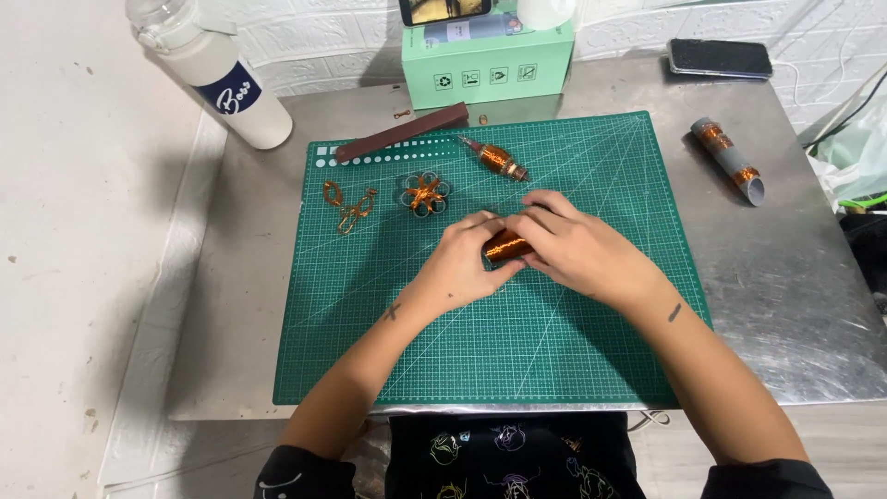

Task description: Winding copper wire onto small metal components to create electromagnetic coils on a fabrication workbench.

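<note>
Hands meet over the middle of the green cutting mat (pixel 554 351), both on one small coil of copper wire (pixel 506 246).

Left hand (pixel 459 263): fingers curled round the near-left end of the coil, closed on it. Right hand (pixel 573 248): draped over the far-right end, fingers folded down on top, closed as well. Most of the coil is hidden; only a short orange stretch shows between the thumbs. I can't tell if a free wire end is pinched.

My read is that I'm working the winding by hand. To do that well:
- keep the coil low over the mat, not lifted, so it stays braced
- hold with the left, let the right do the turning or smoothing
- light pressure only; thin wire likely kinks or slips off the end if squeezed
- keep thumbs apart so the exposed stretch stays visible

Around the mat, all apart from the hands:
- wire flower shape (pixel 425 194) on the mat's far-left part
- flat wire loops (pixel 348 207) left of that
- wound spindle (pixel 496 158) near the mat's far edge
- dark brown bar (pixel 402 133) across the mat's far-left corner
- grey tube with copper bands (pixel 728 160) off the mat's right edge, on the metal worktop (pixel 795 296)
- white bottle (pixel 214 74) beyond the mat's far-left corner
</note>
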